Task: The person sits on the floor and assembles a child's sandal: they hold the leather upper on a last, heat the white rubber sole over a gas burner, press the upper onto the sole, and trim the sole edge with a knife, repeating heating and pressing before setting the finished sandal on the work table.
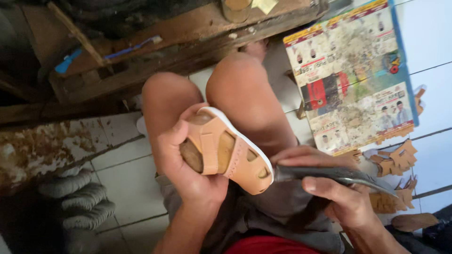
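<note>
My left hand (181, 160) grips a small peach-coloured sandal (229, 149) with a white sole, mounted on a brown wooden last that shows through its straps. The sandal rests above my bare knees, toe end pointing right. My right hand (329, 188) is closed around a dark metal tool (329, 174) with a curved handle; the tool's front end touches the sandal's toe at the sole edge.
A dirty wooden workbench (179, 42) stands ahead. A printed newspaper sheet (353, 75) lies on the white tiled floor at right, with brown leather cut-outs (393, 162) beside it. Several grey ribbed soles (82, 202) are stacked at lower left.
</note>
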Motion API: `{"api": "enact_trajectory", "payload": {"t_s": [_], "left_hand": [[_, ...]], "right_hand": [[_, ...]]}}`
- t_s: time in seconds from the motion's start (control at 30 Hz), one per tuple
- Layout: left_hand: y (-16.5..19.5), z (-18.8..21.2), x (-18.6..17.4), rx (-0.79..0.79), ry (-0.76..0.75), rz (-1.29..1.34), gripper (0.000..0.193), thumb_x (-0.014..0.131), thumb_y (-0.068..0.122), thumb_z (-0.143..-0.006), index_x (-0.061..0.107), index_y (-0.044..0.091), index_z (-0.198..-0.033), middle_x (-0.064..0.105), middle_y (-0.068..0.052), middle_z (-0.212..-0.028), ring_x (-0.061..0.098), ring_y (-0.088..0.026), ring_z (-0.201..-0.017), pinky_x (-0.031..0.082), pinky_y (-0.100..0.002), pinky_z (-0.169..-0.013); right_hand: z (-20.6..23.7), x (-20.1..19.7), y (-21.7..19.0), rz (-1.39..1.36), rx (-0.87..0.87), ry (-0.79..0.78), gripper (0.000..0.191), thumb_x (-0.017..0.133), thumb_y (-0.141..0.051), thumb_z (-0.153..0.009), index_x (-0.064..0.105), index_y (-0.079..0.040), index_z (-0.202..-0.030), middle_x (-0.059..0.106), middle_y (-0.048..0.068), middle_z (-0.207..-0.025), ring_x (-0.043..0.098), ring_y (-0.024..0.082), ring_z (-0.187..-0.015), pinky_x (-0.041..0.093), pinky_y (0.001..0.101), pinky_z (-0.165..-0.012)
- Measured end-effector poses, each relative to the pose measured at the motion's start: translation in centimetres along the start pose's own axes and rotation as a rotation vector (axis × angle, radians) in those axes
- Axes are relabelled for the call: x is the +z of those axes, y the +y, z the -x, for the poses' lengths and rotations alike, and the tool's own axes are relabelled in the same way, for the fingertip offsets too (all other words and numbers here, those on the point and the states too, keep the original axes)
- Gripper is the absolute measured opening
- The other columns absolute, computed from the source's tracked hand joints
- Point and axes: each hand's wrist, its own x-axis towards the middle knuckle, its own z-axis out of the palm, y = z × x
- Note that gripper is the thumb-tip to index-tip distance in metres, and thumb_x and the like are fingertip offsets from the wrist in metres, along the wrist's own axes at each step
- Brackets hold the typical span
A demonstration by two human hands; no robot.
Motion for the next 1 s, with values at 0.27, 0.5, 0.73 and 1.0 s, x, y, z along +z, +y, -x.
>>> {"api": "enact_trajectory", "payload": {"t_s": [0.27, 0.5, 0.73, 1.0], "left_hand": [[-1.2, 3.2, 0.4, -0.055, 0.240, 0.190, 0.052, 0.059, 0.049, -0.088, 0.061, 0.007, -0.119, 0.069, -0.007, -0.110, 0.067, -0.025, -0.107, 0.052, -0.044, -0.095], [2.4, 4.4, -0.8, -0.783, -0.676, -0.222, 0.057, 0.078, 0.031, -0.089, 0.052, 0.004, -0.132, 0.066, -0.007, -0.118, 0.063, -0.015, -0.112, 0.049, -0.033, -0.100], [2.7, 3.6, -0.7, -0.361, -0.486, -0.574, 0.048, 0.077, 0.008, -0.087, 0.047, 0.008, -0.125, 0.068, -0.004, -0.099, 0.061, -0.008, -0.076, 0.049, -0.023, -0.060], [1.2, 2.3, -2.8, -0.601, -0.343, -0.534, 0.050, 0.077, 0.010, -0.085, 0.044, 0.009, -0.123, 0.064, -0.005, -0.087, 0.049, -0.005, -0.055, 0.039, -0.023, -0.045]], "right_hand": [[-0.7, 0.3, -1.7, 0.046, -0.237, 0.162, 0.045, 0.069, -0.023, -0.091, 0.071, 0.013, -0.118, 0.069, 0.031, -0.127, 0.064, 0.038, -0.129, 0.050, 0.0463, -0.112], [-2.6, -2.7, -3.4, -0.372, 0.207, -0.223, 0.052, 0.070, -0.026, -0.094, 0.068, 0.017, -0.123, 0.056, 0.036, -0.139, 0.070, 0.047, -0.118, 0.061, 0.0548, -0.096], [-8.2, -2.2, -2.5, 0.118, 0.045, -0.419, 0.051, 0.070, -0.033, -0.087, 0.077, 0.010, -0.112, 0.074, 0.030, -0.122, 0.068, 0.042, -0.122, 0.050, 0.0497, -0.108], [-14.3, -3.1, -4.9, 0.138, 0.118, -0.662, 0.040, 0.072, -0.023, -0.085, 0.077, 0.007, -0.111, 0.075, 0.025, -0.120, 0.074, 0.039, -0.112, 0.057, 0.0473, -0.100]]}}
